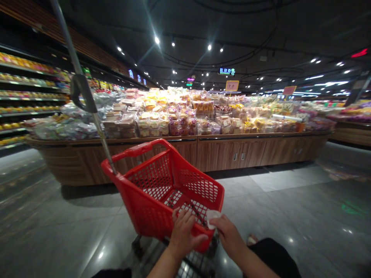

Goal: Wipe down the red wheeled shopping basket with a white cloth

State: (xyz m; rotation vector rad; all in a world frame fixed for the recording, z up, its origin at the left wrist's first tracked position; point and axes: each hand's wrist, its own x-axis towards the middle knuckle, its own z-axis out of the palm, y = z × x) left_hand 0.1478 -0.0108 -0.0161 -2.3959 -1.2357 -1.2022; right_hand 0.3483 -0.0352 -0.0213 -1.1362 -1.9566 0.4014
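Presently, a red shopping cart stands directly before the person, on the grey floor, and both hands are at its near side. The left hand lies over the near rim, with its fingers bent across the edge and its thumb stretched out toward the right; whether it grips the rim firmly, I cannot tell. The right hand is closed around a thin white piece, which is pinched between thumb and fingers and lies at the near right corner of the cart, against the rim. Inside the cart, the perforated walls and the bottom can be seen. At its far left corner a metal pole rises slantwise, carrying a grey handle. Behind the cart is a long wooden counter, on which many packaged goods are heaped, with a price sign above them. Farther to the left stand shelves with rows of products, rather blurred. At the lower right, black clothing of the person is visible.
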